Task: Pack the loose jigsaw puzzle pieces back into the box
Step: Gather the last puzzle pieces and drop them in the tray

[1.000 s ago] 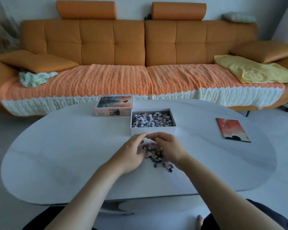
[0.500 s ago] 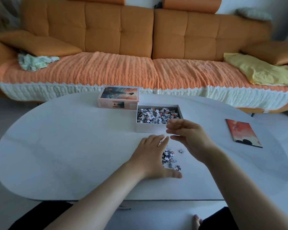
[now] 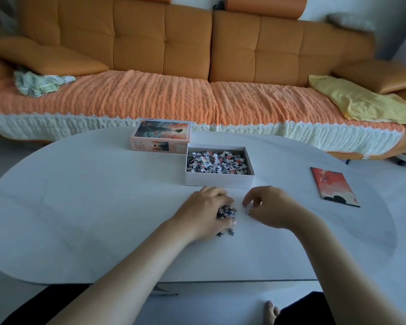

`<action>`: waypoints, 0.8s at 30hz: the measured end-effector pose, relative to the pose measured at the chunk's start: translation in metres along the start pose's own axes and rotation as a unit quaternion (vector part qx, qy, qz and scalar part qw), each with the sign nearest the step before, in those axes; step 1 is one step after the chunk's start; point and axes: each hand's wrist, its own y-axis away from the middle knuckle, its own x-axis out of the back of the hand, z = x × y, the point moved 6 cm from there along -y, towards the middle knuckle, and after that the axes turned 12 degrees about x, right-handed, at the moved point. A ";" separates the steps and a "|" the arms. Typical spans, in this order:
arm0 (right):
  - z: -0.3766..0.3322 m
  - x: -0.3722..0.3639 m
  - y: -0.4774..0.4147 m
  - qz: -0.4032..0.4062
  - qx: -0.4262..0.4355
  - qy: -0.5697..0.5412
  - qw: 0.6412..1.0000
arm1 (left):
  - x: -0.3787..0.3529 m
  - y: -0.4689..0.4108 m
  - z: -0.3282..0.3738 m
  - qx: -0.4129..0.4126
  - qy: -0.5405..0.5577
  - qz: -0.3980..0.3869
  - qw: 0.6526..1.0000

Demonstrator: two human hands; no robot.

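An open white box [image 3: 219, 180] stands mid-table, holding a heap of jigsaw pieces [image 3: 217, 163]. Just in front of it lies a small pile of loose pieces [image 3: 226, 212] on the white table [image 3: 80, 207]. My left hand [image 3: 205, 213] curls around that pile, fingers closed over part of it, with two stray pieces [image 3: 225, 232] by its thumb. My right hand [image 3: 271, 206] hovers to the right of the pile, fingers bent and pinching a single piece [image 3: 248, 211] at the tabletop.
The box lid [image 3: 161, 138], printed with a picture, sits behind and left of the box. A red picture card [image 3: 333, 190] lies at the right of the table. An orange sofa [image 3: 197, 55] runs along the far side. A bare foot [image 3: 271, 311] shows below the table edge.
My left hand has closed around the loose pile. My right hand has come back down from near the box to the table beside the pile and pinched a piece.
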 end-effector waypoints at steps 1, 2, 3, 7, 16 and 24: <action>0.001 0.000 0.001 -0.002 -0.001 0.013 1.000 | 0.000 0.001 -0.002 0.001 -0.016 -0.013 1.000; 0.001 0.000 0.001 0.006 -0.002 0.013 1.000 | -0.001 0.003 -0.004 0.002 -0.033 -0.026 0.999; 0.001 0.000 0.000 0.017 -0.001 0.009 1.000 | -0.002 0.005 -0.005 -0.001 -0.049 -0.034 0.998; -0.011 -0.007 -0.007 0.061 0.031 -0.030 0.997 | -0.001 0.007 -0.005 -0.012 -0.046 -0.015 0.999; -0.017 -0.012 -0.010 -0.025 0.050 -0.020 0.998 | 0.025 0.005 -0.034 0.040 -0.058 -0.024 0.997; -0.048 -0.025 -0.028 -0.005 0.108 0.009 0.994 | 0.023 0.004 -0.041 0.043 -0.009 -0.005 0.999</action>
